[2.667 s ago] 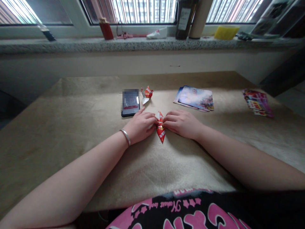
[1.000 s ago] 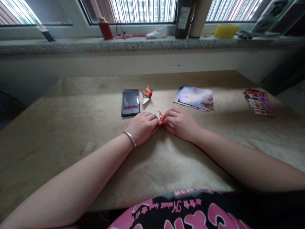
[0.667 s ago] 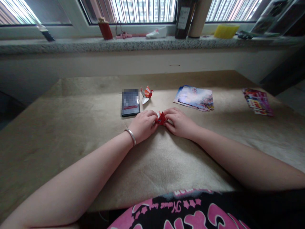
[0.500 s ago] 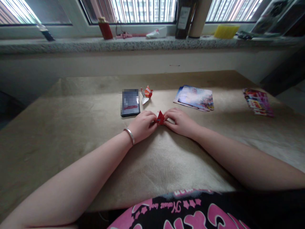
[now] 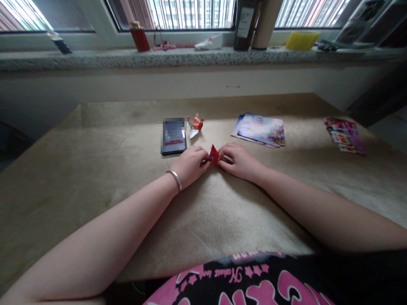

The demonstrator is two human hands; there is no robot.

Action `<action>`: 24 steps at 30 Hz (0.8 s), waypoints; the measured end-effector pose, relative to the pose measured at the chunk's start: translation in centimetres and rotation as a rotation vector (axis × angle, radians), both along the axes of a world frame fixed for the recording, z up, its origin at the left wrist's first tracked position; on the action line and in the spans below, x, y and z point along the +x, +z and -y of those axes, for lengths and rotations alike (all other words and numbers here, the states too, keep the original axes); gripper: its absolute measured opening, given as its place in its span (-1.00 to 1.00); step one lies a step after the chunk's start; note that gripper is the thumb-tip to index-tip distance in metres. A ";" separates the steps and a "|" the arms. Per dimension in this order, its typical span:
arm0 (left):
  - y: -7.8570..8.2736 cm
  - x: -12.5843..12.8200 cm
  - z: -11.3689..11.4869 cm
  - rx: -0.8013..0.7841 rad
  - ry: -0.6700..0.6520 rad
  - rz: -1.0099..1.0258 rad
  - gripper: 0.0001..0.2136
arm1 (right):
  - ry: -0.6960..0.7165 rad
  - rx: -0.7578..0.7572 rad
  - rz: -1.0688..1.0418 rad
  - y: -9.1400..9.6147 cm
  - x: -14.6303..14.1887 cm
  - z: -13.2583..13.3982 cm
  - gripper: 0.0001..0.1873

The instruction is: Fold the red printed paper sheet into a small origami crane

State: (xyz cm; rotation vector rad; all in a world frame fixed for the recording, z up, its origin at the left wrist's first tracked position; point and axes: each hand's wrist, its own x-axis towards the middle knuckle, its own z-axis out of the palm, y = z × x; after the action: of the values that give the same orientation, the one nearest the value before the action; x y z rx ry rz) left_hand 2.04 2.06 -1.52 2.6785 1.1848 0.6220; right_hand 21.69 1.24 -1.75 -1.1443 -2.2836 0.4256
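Note:
A small piece of folded red paper (image 5: 214, 156), pointed at the top, is pinched between my two hands just over the table. My left hand (image 5: 191, 164), with a silver bangle at the wrist, grips its left side between thumb and fingers. From the right, my right hand (image 5: 241, 161) pinches the other side with its fingertips. Behind my left hand stands a folded paper figure (image 5: 196, 125) in red, orange and white. Left of that figure lies a dark phone (image 5: 174, 136), its screen partly blurred out.
Several picture cards (image 5: 261, 129) lie overlapped beyond my right hand. A fan of colourful cards (image 5: 344, 135) is at the table's right. On the windowsill (image 5: 178, 59) stand a red lighter-like item (image 5: 140, 39), a dark bottle (image 5: 245, 27) and a yellow block (image 5: 302, 41).
The folded red paper has turned slightly, and its point now stands more upright. Both hands keep their pinch in nearly the same place.

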 end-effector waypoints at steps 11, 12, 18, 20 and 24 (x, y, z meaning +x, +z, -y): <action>0.1 0.2 0.2 -0.019 0.002 0.085 -0.95 | -0.066 0.001 0.005 0.0 -0.3 -0.3 -0.90; 0.1 0.2 0.3 -0.019 0.013 0.076 -0.95 | -0.071 -0.008 0.001 -0.1 -0.3 -0.3 -0.90; 0.0 0.3 0.7 -0.010 0.037 0.226 -0.76 | -0.079 -0.023 0.010 -0.2 0.0 -0.6 -0.89; 0.1 0.3 0.7 -0.015 -0.008 0.185 -0.83 | -0.082 -0.016 0.015 -0.2 0.0 -0.6 -0.90; 0.0 0.0 0.8 0.025 -0.037 0.131 -0.92 | -0.085 0.000 0.024 0.0 -0.1 -0.4 -0.89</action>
State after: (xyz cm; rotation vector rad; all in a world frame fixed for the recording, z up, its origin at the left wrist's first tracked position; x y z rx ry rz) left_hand 2.02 1.31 -1.51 2.6276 1.0983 0.7974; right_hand 21.63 1.64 -1.80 -1.2478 -2.2459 0.3810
